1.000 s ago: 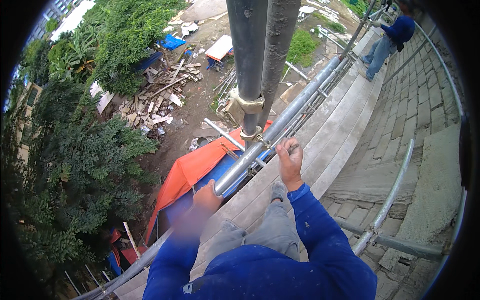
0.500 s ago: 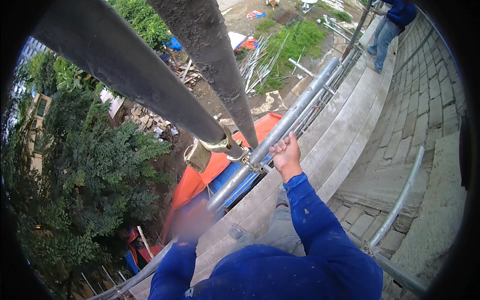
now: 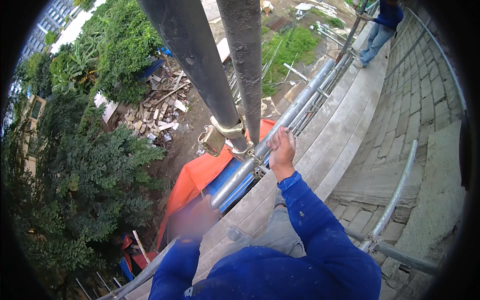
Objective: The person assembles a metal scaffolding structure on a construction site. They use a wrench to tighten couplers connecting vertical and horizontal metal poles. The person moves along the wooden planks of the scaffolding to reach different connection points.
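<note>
Our right hand (image 3: 281, 154) is clenched just beside the clamp (image 3: 253, 156) on the silver rail (image 3: 294, 111); whether it holds anything, we cannot tell. Our left hand (image 3: 201, 215) blurs at the rail, grip unclear; we should brace there, feet (image 3: 237, 233) square on the planks (image 3: 332, 135).

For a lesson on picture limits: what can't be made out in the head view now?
All in the head view:
Left hand: blurred; whether it grips the silver scaffold tube is unclear.
Right hand: its own curl hides whether it holds anything.
Rough upright pole: top cut off by the upper edge.
Wood-scrap pile: smaller pieces too small to identify.
</note>
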Action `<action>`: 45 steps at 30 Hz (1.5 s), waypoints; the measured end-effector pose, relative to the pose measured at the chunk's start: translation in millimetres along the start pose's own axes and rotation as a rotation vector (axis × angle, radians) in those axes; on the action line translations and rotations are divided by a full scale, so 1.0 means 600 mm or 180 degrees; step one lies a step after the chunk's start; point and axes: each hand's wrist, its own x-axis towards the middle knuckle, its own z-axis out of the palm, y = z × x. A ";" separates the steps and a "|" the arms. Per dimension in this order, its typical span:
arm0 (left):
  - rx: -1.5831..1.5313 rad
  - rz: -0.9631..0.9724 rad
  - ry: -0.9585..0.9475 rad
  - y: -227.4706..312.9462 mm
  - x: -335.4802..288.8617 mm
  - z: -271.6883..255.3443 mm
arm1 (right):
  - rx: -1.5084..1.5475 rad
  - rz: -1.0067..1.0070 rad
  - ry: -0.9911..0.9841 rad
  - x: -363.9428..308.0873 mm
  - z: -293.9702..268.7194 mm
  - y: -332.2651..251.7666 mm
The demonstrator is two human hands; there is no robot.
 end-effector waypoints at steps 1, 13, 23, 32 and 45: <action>0.0027 -0.0019 0.0002 -0.001 0.002 0.000 | 0.0009 0.0014 0.0067 0.003 0.004 -0.005; 0.0145 -0.0048 0.0018 -0.001 -0.008 -0.003 | 0.0157 0.0262 0.0203 0.040 -0.020 0.010; 0.0189 -0.0144 0.0138 -0.002 -0.005 0.004 | -0.1060 -0.0815 -0.0209 -0.037 0.014 0.027; 0.0232 0.0161 0.0238 0.001 0.008 0.011 | -0.3733 -0.3036 -0.3218 -0.186 -0.049 0.072; 0.0378 0.0015 0.0028 0.007 0.009 0.006 | 0.0433 0.0847 -0.0655 0.039 -0.114 -0.049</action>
